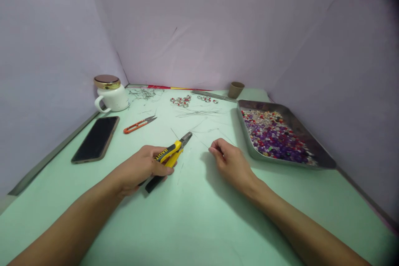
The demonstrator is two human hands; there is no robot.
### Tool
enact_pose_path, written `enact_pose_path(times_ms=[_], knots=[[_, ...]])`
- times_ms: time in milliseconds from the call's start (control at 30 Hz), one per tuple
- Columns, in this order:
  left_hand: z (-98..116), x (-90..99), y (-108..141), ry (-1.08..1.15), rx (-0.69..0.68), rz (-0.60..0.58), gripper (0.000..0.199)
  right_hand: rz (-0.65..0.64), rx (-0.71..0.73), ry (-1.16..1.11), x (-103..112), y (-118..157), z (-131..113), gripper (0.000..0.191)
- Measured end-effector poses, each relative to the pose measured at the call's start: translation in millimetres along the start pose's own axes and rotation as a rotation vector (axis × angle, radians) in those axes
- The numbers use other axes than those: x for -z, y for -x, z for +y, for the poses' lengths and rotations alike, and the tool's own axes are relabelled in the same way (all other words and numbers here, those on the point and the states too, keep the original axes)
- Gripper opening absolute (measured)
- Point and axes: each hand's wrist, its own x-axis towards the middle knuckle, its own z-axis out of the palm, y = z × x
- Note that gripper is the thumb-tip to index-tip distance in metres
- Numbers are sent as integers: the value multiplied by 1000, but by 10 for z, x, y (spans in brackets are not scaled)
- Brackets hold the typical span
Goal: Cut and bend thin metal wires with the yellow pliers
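Observation:
My left hand (152, 164) is wrapped round the yellow and black handles of a pair of pliers (176, 146), whose metal jaws point up and to the right. Thumb and forefinger of my right hand (226, 156) are pinched together on the end of a thin wire (203, 143). That wire slants up and left towards the jaws; whether they grip it is too fine to tell. Beyond the pliers, more loose thin wires (199, 113) lie on the pale green table. Farther back sit small clusters of red and clear beadwork (181, 100).
On the right stands a metal tray (324, 160) of mixed beads (277, 137), with a brown cup (236, 90) behind it. At left are a phone (96, 139), orange thread snips (139, 125), a lidded white mug (114, 97) and a wire pile (145, 93). Pale walls enclose the table.

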Motion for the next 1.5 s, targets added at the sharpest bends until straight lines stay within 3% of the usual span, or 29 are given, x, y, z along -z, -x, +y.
enact_pose_path(times_ms=[733, 833, 933, 1033, 1167, 1500], knots=[[-9, -10, -5, -153, -39, 32, 8, 113, 192, 256, -97, 14, 34, 13], [22, -5, 16, -250, -68, 69, 7, 73, 125, 125, -33, 1, 8, 14], [55, 58, 32, -304, -86, 94, 7, 0, -41, -197, 80, -65, 46, 27], [62, 177, 36, -309, -95, 31, 6, -53, -256, -646, 171, -159, 133, 35], [55, 305, 41, -292, -82, -88, 12, -132, -456, -932, 186, -223, 203, 30], [54, 285, 31, -352, -75, -160, 16, -419, -397, -996, 69, -110, 114, 25]])
